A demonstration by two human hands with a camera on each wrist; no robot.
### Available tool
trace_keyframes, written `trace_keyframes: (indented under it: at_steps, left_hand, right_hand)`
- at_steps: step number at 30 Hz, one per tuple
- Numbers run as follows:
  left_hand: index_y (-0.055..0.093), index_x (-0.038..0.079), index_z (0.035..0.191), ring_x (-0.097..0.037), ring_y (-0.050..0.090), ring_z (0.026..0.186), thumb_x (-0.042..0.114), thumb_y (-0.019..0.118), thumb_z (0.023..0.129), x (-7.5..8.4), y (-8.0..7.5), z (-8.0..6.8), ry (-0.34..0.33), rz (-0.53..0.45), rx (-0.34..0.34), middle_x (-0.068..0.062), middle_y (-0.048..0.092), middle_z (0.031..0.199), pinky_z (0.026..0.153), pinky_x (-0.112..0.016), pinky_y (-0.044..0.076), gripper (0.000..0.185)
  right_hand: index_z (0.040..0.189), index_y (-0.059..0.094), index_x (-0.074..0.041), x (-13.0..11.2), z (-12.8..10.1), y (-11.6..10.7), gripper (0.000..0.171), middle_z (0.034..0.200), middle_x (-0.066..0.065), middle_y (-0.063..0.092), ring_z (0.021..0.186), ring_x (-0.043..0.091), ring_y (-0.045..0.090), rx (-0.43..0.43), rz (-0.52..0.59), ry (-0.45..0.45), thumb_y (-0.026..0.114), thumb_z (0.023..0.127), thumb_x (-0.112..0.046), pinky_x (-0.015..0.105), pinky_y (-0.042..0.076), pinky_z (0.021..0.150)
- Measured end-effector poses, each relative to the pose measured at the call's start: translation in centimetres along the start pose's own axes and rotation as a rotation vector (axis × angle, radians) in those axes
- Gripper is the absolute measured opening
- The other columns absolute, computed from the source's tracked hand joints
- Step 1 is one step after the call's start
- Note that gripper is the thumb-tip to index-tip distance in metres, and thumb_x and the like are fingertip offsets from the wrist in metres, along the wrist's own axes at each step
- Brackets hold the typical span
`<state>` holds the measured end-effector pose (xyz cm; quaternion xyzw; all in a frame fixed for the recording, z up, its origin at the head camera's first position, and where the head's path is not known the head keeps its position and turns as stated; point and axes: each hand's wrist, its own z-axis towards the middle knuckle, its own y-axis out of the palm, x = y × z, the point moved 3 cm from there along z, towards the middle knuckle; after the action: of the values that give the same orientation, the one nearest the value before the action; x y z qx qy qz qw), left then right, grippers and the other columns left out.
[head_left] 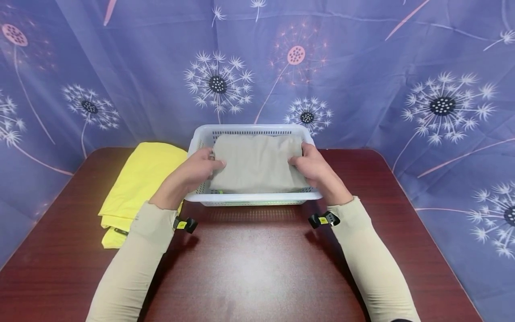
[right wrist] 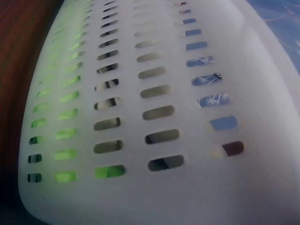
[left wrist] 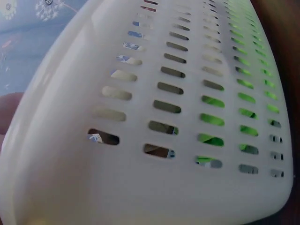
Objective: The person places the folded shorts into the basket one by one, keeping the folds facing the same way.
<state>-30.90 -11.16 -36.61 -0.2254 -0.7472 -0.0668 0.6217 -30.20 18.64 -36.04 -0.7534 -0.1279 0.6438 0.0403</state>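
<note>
Gray cloth (head_left: 257, 163): folded, inside the white basket (head_left: 253, 197), between both hands.
Left hand (head_left: 198, 168): grasping the cloth's left end, thumb on top.
Right hand (head_left: 314, 165): grasping the cloth's right end, thumb on top.
Basket: slotted plastic, on the dark red table (head_left: 249, 264), near the back edge; wrist views mostly its outer front wall.
Green item (left wrist: 212, 119): seen through lower slots, inside basket; type unclear.
Yellow cloth (head_left: 146, 188): folded, on table, just left of basket, partly behind left arm.
Backdrop (head_left: 362, 80): blue, dandelion print.
</note>
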Motion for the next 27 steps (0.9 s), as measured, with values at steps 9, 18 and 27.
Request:
trace_keyframes:
  at_steps: [9, 18, 27]
  left_hand:
    - [0.044, -0.008, 0.142, -0.020, 0.059, 0.098, 0.004, 0.049, 0.109, -0.04, 0.35, 0.09, 0.017, 0.106, 0.030, -0.016, 0.060, 0.117, 0.088, -0.032, 0.052, 0.035]
    - [0.050, -0.002, 0.141, -0.031, 0.050, 0.125, 0.006, 0.054, 0.107, -0.10, 0.50, 0.10, 0.010, 0.282, 0.100, -0.019, 0.054, 0.135, 0.113, -0.051, 0.041, 0.035]
    - [0.055, -0.005, 0.134, -0.034, 0.048, 0.121, 0.007, 0.058, 0.103, 0.12, 0.60, -0.04, -0.001, 0.418, 0.148, -0.021, 0.055, 0.132, 0.107, -0.049, 0.042, 0.033]
  right_hand:
    - [0.140, 0.042, 0.012, 0.04, -0.08, 0.29, 0.048, 0.127, 0.024, 0.051, 0.105, 0.030, 0.057, 0.028, -0.143, -0.030, 0.047, 0.093, 0.013, 0.040, 0.053, 0.090]
    - [0.139, 0.044, 0.013, 0.03, -0.15, 0.17, 0.052, 0.127, 0.026, 0.052, 0.113, 0.033, 0.052, 0.061, -0.291, -0.052, 0.044, 0.087, 0.014, 0.044, 0.047, 0.100]
    - [0.144, 0.043, 0.011, 0.25, -0.04, 0.17, 0.059, 0.133, 0.026, 0.053, 0.118, 0.035, 0.050, 0.061, -0.354, -0.057, 0.041, 0.085, 0.015, 0.045, 0.044, 0.104]
